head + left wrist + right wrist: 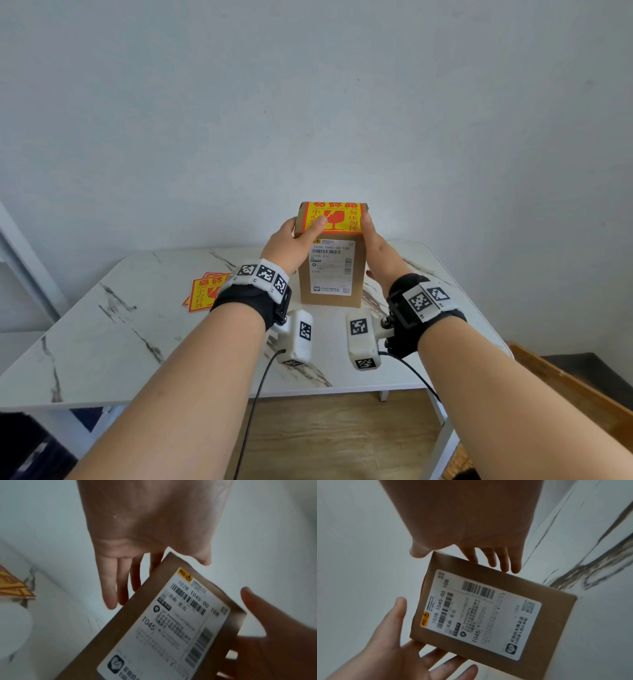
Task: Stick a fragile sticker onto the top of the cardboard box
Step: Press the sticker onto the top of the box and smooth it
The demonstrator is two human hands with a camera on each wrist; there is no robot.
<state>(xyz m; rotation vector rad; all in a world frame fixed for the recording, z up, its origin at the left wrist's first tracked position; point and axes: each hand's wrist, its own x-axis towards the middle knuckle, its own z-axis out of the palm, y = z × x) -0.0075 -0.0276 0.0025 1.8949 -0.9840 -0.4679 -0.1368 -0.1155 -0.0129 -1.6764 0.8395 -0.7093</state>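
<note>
A brown cardboard box [330, 274] with a white shipping label [331, 265] stands upright on the marble table [137, 325]. A red and yellow fragile sticker [337, 217] lies on its top face. My left hand [294, 240] is at the box's upper left, thumb pressing on the sticker. In the left wrist view its straight fingers [111, 588] reach down beside the box [120, 635]. My right hand [378, 246] lies against the box's right side, thumb at the top edge. Its straight fingers [503, 561] run along the box [556, 615].
A small pile of spare fragile stickers [205, 291] lies on the table left of the box, partly hidden by my left wrist. A white wall stands close behind the table. A wooden edge [565, 387] shows at the lower right, wood floor below.
</note>
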